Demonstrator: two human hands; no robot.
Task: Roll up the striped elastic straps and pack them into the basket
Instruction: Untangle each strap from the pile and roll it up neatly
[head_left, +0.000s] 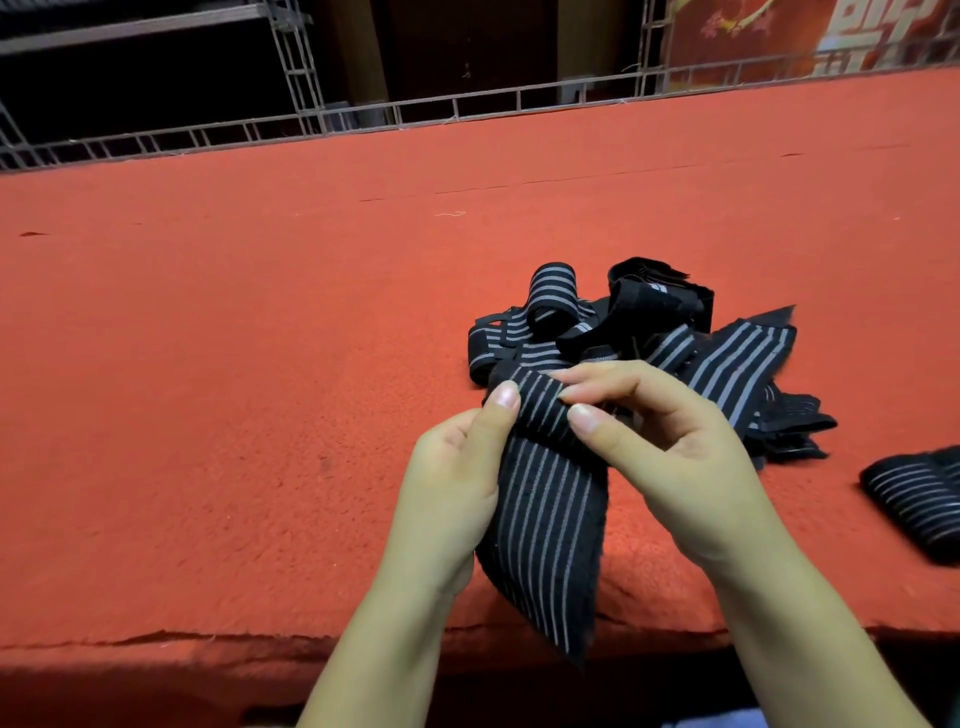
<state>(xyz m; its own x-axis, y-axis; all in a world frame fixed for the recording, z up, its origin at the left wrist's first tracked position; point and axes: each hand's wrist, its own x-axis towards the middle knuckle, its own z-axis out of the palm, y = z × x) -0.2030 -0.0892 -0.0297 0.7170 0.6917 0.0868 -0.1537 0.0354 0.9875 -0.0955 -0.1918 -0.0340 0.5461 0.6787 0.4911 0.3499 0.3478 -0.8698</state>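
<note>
A striped elastic strap, its top end partly rolled, is pinched between thumb and curled fingers by both the left hand and right hand, above the red table.

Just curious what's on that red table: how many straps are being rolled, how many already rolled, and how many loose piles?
Strap being rolled, held by left hand and right hand: 1
Rolled strap: 1
Loose pile: 1
Total: 3

No text can be read (pale shapes on the red banner stay illegible).
</note>
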